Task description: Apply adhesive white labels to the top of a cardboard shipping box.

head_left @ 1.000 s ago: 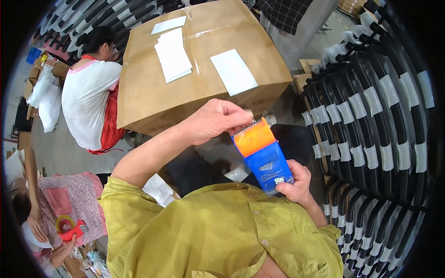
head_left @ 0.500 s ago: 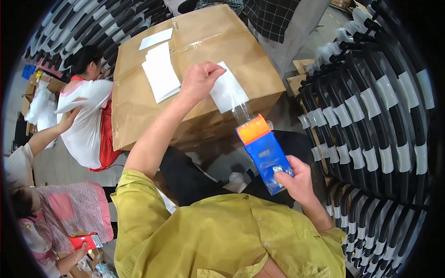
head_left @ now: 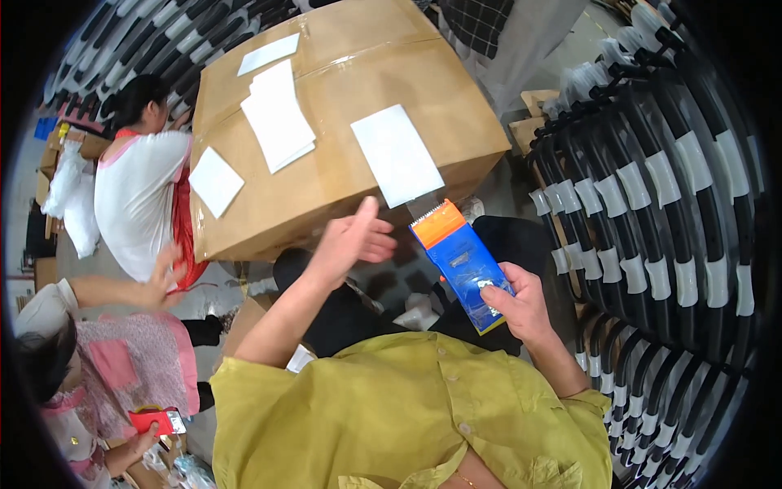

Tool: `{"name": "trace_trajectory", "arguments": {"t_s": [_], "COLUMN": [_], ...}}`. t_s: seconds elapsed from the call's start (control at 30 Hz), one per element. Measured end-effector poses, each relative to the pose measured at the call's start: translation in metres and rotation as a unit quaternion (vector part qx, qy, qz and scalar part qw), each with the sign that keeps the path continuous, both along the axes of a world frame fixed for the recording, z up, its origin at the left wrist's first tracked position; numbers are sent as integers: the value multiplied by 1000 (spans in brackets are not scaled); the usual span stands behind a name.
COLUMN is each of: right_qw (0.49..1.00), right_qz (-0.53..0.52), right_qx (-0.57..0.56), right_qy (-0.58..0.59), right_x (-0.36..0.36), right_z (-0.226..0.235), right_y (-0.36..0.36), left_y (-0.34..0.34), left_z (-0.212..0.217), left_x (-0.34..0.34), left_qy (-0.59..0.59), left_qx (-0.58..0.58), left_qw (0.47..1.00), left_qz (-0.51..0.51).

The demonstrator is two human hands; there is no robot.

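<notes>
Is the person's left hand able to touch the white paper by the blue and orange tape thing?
Probably yes. The left hand looks empty and open, near the lower end of that white paper, and nothing seems between them; the tape dispenser is off to the right.

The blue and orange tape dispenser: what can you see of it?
The tape dispenser has a flat blue body, seemingly plastic, and an orange front end edged with small teeth. The person's right hand grips its lower end, thumb on top. It slants with the teeth toward a white sheet, and clear tape spans between them.
</notes>
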State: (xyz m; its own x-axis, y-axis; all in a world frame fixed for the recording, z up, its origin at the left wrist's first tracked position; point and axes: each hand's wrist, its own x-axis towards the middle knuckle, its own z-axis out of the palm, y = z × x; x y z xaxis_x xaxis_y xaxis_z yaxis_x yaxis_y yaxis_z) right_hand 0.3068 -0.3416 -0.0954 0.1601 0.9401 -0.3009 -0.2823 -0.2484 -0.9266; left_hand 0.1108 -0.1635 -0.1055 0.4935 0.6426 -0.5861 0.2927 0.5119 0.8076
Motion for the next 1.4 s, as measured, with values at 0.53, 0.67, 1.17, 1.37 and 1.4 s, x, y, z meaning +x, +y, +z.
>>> {"name": "trace_trajectory", "arguments": {"t_s": [0.53, 0.67, 1.17, 1.37, 1.4], "right_qw": [998, 995, 977, 973, 973], "right_qz": [-5, -17, -96, -102, -110], "right_qx": [-19, -95, -155, -193, -190], "right_qy": [63, 38, 111, 74, 71], "right_x": [-19, -21, -18, -16, -17], "right_z": [-5, -26, -79, -95, -94], "right_y": [-46, -11, 3, 14, 15], "left_y": [-36, -97, 252, 293, 278], "left_z": [14, 32, 38, -14, 3], "left_x": [26, 18, -199, -195, -175], "left_qy": [-149, -194, 441, 506, 562], "left_qx": [486, 670, 696, 561, 599], "left_qw": [858, 659, 566, 653, 569], "left_qz": [-73, -281, 40, -61, -47]}}
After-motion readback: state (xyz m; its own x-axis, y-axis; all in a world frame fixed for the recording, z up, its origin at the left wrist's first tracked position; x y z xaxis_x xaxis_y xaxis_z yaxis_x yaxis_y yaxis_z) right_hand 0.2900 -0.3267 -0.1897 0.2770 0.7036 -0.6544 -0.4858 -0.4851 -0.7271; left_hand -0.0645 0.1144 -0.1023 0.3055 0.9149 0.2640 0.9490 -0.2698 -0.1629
